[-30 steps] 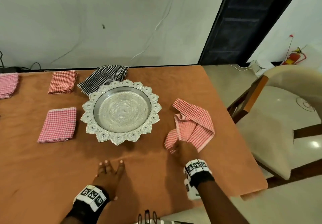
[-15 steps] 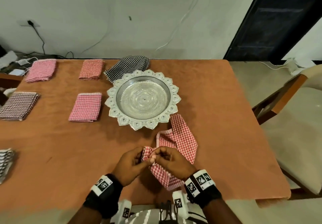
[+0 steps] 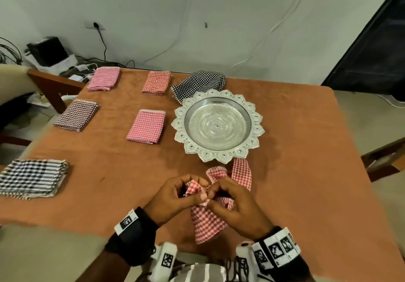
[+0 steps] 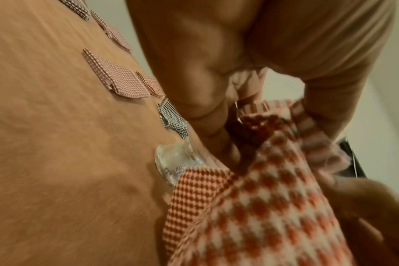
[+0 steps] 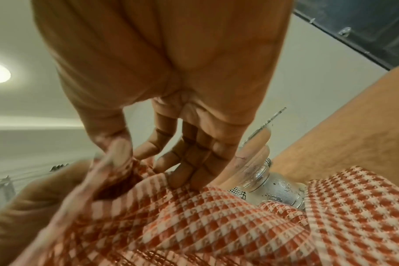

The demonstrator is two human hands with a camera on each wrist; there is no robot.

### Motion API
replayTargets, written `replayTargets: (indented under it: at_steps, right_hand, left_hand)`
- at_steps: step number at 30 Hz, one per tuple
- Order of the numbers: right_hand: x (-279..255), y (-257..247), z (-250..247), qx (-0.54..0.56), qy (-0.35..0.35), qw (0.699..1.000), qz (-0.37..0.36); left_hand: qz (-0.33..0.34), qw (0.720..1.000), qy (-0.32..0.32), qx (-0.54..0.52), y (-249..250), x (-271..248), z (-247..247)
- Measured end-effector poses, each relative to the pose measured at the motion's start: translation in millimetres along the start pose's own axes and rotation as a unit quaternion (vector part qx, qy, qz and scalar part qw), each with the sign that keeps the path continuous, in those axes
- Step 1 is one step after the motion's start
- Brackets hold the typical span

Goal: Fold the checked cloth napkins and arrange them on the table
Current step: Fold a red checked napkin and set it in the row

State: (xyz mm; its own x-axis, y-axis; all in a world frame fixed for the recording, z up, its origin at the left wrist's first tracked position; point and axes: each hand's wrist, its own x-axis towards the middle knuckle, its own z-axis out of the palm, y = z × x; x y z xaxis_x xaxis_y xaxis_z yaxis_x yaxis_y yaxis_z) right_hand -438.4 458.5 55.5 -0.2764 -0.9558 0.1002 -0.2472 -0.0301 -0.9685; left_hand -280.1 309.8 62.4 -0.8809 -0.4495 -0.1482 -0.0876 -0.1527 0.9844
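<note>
A crumpled red-and-white checked napkin (image 3: 206,224) lies near the table's front edge, just in front of the silver tray. My left hand (image 3: 175,196) and right hand (image 3: 232,202) meet over it, and both pinch its gathered edge between thumb and fingertips. The wrist views show the same checked napkin (image 4: 257,212) (image 5: 205,225) bunched under the curled fingers. Several folded checked napkins lie to the left: a pink one (image 3: 146,126), an orange one (image 3: 156,82), a pale pink one (image 3: 104,81), a brown one (image 3: 76,115) and a black-and-white stack (image 3: 30,178).
An ornate silver tray (image 3: 219,159) stands at mid-table, with an unfolded black-and-white checked cloth (image 3: 197,82) behind it. The brown table (image 3: 306,172) ends at the right, where a chair (image 3: 383,159) stands. Another chair (image 3: 26,80), cables and clutter sit at the far left.
My right hand dragged the red napkin from the table's right side to the front centre. My left hand lifted off the table and joined it; both now pinch the cloth's edge.
</note>
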Motion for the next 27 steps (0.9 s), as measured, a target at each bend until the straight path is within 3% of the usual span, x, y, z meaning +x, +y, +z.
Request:
replayTargets:
  at_steps: [6, 9, 12, 16, 19, 24, 27]
  right_hand:
    - [2.8, -28.9, 4.1, 0.015, -0.002, 1.000, -0.018]
    - [8.5, -40.8, 18.2, 0.060, -0.029, 0.998, 0.009]
    - [11.7, -39.4, 34.8, -0.029, 0.038, 0.999, 0.022]
    - [9.7, -41.0, 54.2, -0.128, 0.155, 0.980, 0.005]
    - [11.7, -46.9, 68.6, -0.136, 0.180, 0.974, 0.007]
    - [12.7, -53.1, 90.4, -0.125, 0.187, 0.974, 0.032]
    - [10.5, -61.5, 105.0, -0.120, 0.227, 0.966, 0.037]
  left_hand:
    - [0.043, 0.995, -0.038, 0.084, 24.4, -3.0, -8.0]
    - [0.073, 0.989, -0.003, 0.130, 38.7, -3.9, -6.9]
    - [0.077, 0.985, 0.057, 0.143, 43.7, -8.1, -19.3]
    - [0.036, 0.995, -0.009, 0.094, 46.8, -19.7, -42.3]
    - [0.028, 0.995, -0.022, 0.089, 48.1, -30.0, -57.0]
    - [0.078, 0.954, 0.080, 0.277, 45.6, -42.5, -80.9]
    - [0.067, 0.974, 0.021, 0.216, 48.0, -48.6, -92.4]
